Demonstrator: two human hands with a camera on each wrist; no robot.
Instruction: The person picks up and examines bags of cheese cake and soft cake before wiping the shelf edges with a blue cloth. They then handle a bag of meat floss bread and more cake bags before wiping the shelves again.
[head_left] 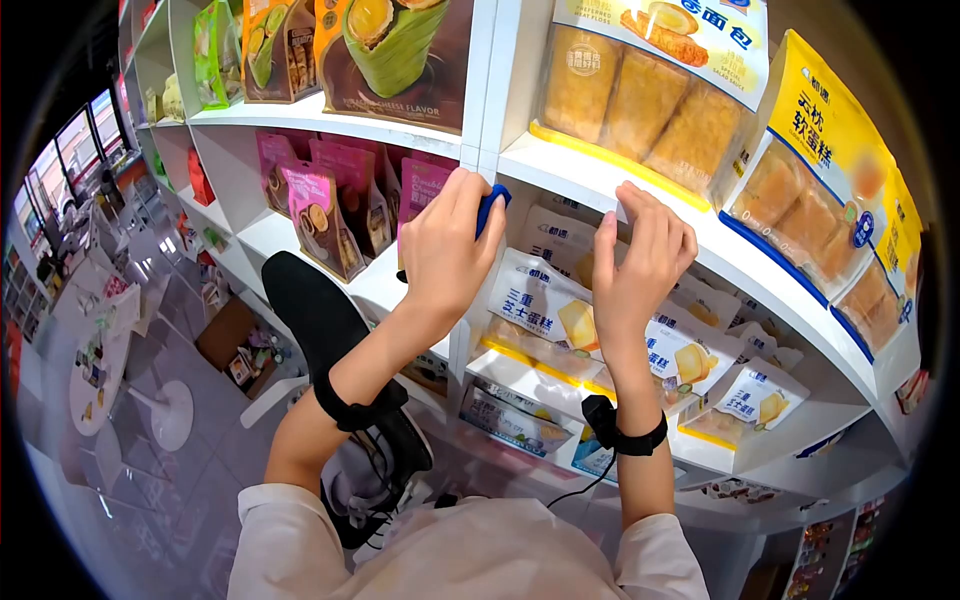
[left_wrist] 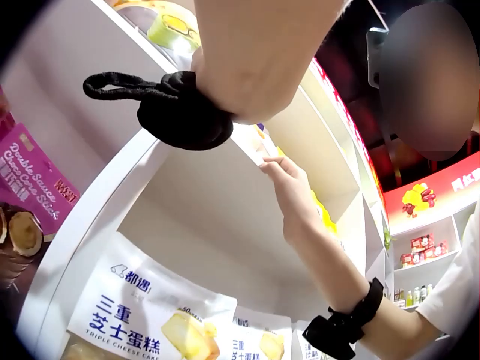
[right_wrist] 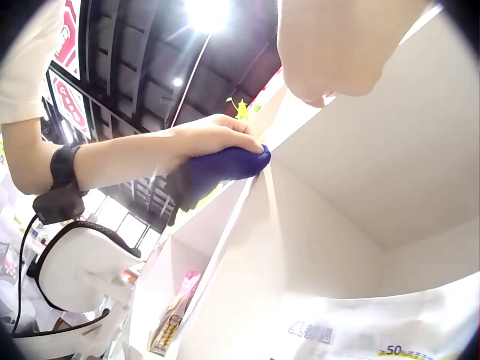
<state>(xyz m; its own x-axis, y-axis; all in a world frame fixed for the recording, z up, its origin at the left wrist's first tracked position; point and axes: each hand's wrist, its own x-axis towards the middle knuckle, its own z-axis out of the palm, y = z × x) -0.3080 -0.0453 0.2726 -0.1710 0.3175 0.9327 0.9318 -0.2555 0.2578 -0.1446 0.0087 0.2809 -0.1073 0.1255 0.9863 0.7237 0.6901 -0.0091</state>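
A blue cloth point(head_left: 492, 207) is gripped in my left hand point(head_left: 447, 243) at the upright divider between two shelf bays. In the right wrist view, the left hand point(right_wrist: 206, 141) presses the cloth point(right_wrist: 225, 166) against the shelf's front edge, its darker end hanging below. A dark bunched piece with a loop point(left_wrist: 184, 112) shows under the left hand point(left_wrist: 255, 67) in the left wrist view. My right hand point(head_left: 640, 262), fingers loosely bent and apart, is at the front edge of the white shelf point(head_left: 590, 180). Its fingertips touch that edge in the left wrist view, where the hand point(left_wrist: 291, 196) is farther right.
Bread packs point(head_left: 640, 100) and yellow cake bags point(head_left: 810, 180) stand on the shelf above. White cheese cake bags point(head_left: 545, 305) fill the compartment below the hands. Pink bags point(head_left: 325, 215) stand to the left. A round white table point(head_left: 100, 365) and an open carton are farther left.
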